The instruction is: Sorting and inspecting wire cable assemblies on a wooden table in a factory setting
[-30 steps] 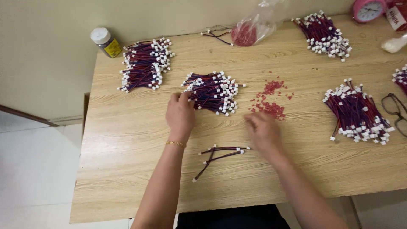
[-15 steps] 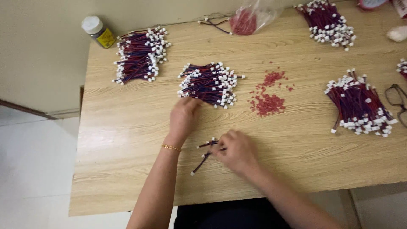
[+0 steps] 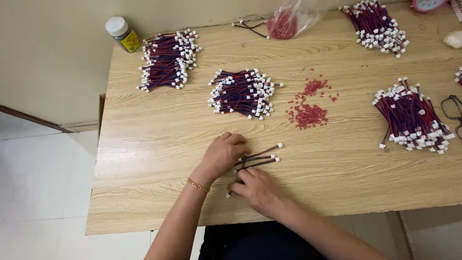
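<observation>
Gathering a few loose wires [image 3: 257, 158] near the table's [image 3: 159, 192] front edge, the left hand [image 3: 222, 155] and right hand [image 3: 255, 188] both pinch them. Five finished bundles lie along the back and right edges; red caps [image 3: 308, 113] remain mid-table, so work appears partway.

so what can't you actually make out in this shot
Head view:
- Near ends of the few loose wires: covered by the left hand and right hand; exact grip unclear.
- Glasses: cut off by the right edge.
- Pink round object: cut off by the top edge.
- Red bits: too small to identify.
- Plastic bag: contents blurred.
</observation>
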